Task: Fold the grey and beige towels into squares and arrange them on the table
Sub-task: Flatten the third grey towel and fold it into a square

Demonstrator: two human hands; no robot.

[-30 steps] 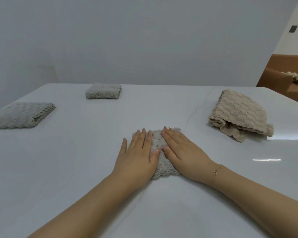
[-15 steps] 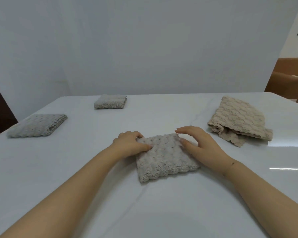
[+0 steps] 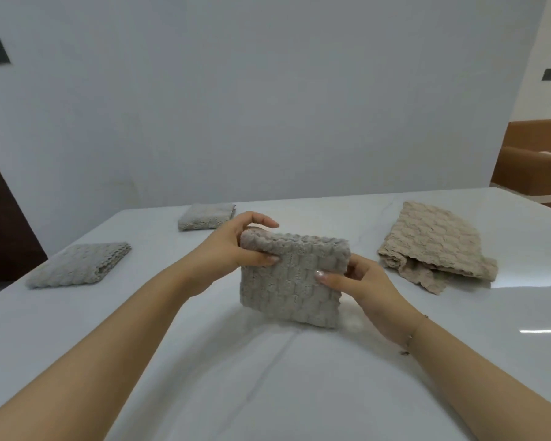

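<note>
A folded grey towel (image 3: 291, 281) hangs upright just above the white table (image 3: 268, 377), lifted off its surface. My left hand (image 3: 236, 246) grips its top left corner, thumb in front and fingers behind. My right hand (image 3: 360, 284) pinches its right edge. Two more folded grey towels lie on the table: one at the left (image 3: 80, 264) and one at the far side (image 3: 207, 216). A beige towel (image 3: 433, 246), loosely folded with a rumpled lower edge, lies at the right.
A pale wall stands behind the table. A brown cardboard box (image 3: 531, 173) sits beyond the table's right corner. A dark panel (image 3: 4, 224) is at the far left.
Both hands went from pressing flat on the grey towel to gripping its edges and lifting it upright off the table. The camera has tilted up.
</note>
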